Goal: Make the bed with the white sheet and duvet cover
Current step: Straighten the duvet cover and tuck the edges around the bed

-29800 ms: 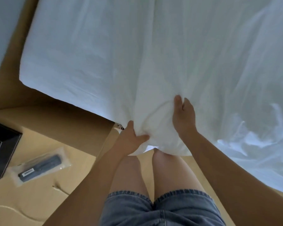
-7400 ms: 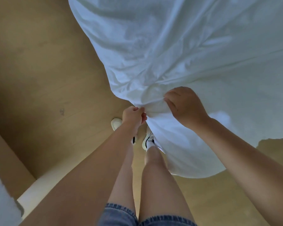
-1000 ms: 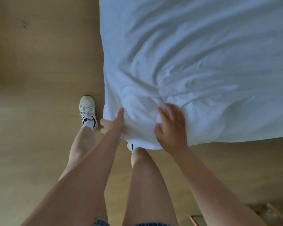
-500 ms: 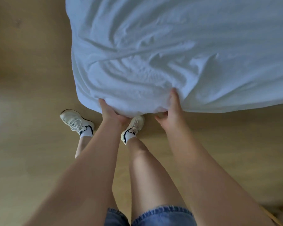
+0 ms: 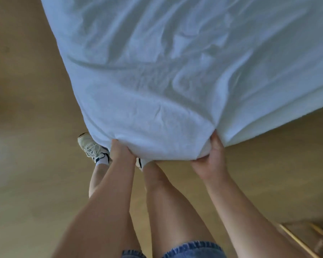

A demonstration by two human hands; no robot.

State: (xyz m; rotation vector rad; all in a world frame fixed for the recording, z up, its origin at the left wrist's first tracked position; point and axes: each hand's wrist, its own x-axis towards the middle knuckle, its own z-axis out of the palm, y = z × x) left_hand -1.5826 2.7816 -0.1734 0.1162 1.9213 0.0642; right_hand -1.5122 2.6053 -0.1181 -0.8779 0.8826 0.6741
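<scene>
The white sheet (image 5: 175,81) lay wrinkled across the top and right of the picture, and its corner hung low in the middle. At that low edge, the right hand (image 5: 211,161) had its fingers curled round a bunch of the sheet. The left hand (image 5: 120,148) touched the same edge further left, but its fingers were hidden under the cloth, so its hold could not be told.

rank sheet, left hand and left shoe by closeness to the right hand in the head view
1. sheet: gripped by the right hand at the corner.
2. left hand: at the corner's other side.
3. left shoe: on the floor, farther left.
</scene>
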